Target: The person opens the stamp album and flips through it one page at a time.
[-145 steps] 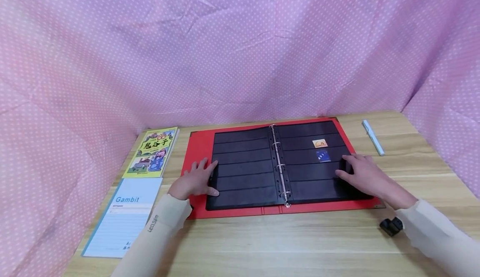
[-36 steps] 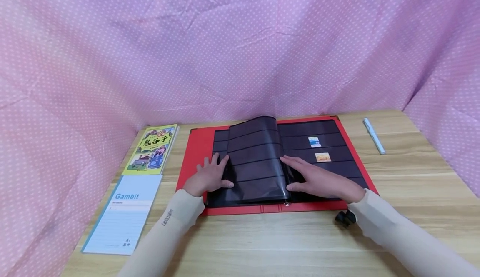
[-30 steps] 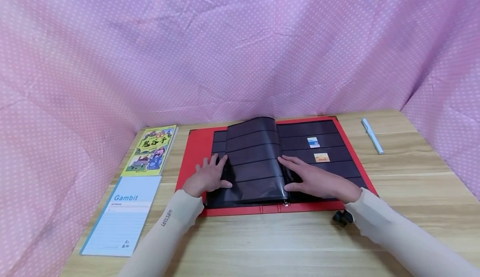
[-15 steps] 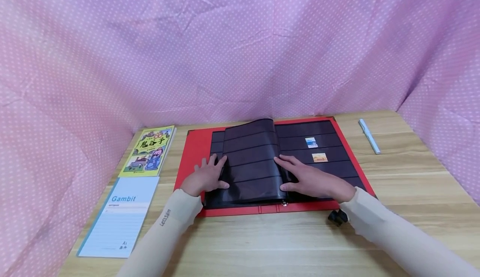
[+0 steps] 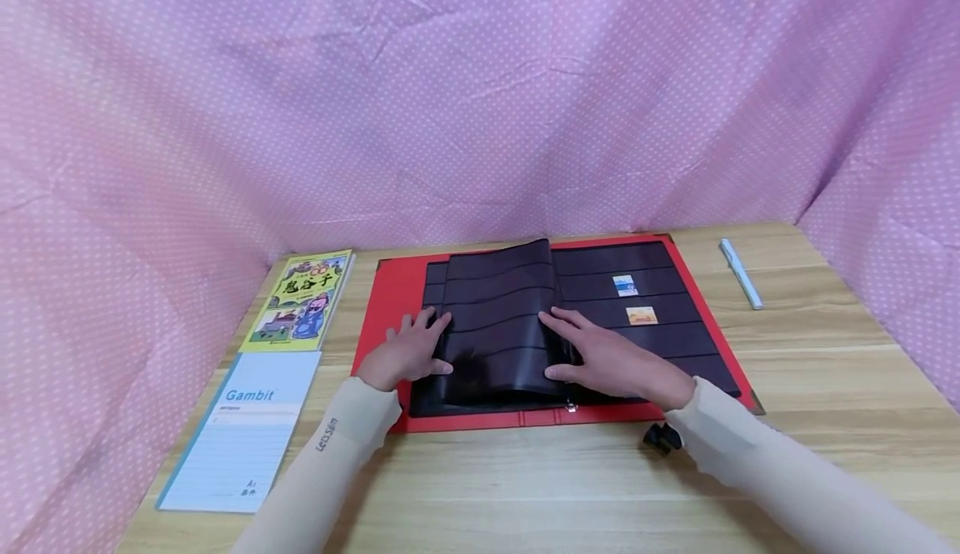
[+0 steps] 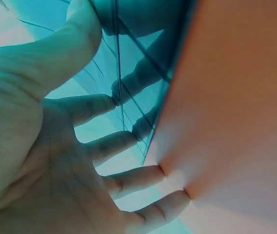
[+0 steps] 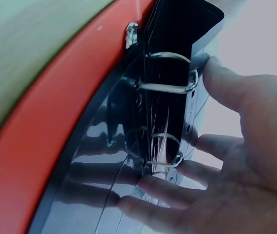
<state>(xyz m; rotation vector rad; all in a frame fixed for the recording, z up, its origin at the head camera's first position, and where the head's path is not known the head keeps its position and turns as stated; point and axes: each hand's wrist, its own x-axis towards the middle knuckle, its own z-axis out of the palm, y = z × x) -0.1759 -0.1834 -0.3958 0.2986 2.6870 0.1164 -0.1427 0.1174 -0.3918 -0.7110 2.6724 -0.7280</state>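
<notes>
My left hand and right hand, unclenched, touch the bowed black plastic page; uneven pressure might crease it.

Wood-grain counter: open red ring binder in the middle, yellow book left, Gambit notebook just in front of that, light-blue pen right.

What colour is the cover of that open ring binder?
Red. The ring binder cover shows best in the head view.
</notes>
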